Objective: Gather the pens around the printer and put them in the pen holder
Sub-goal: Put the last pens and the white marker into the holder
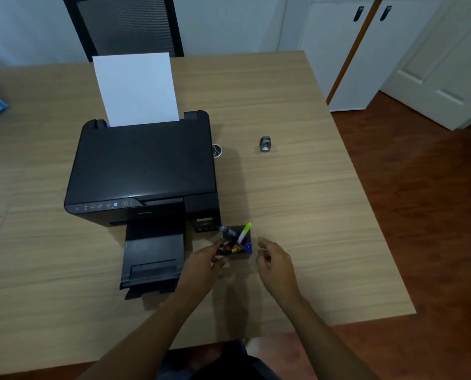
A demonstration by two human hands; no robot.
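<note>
A dark square pen holder (240, 255) stands on the wooden table just right of the black printer (144, 171), near its front corner. Several pens stick out of it: a green-capped marker (244, 232), a purple-capped pen (227, 230), and yellow, orange and blue ones lower down. My left hand (205, 260) is at the holder's left side, fingertips against its rim and the pens there. My right hand (277, 260) hovers just right of the holder, fingers apart and holding nothing.
White paper (135, 89) stands in the printer's rear feed and its output tray (153, 259) sticks out toward me. A small metal object (265, 144) and a round cup-like item (217, 150) sit right of the printer. A black chair (124, 26) stands behind the table.
</note>
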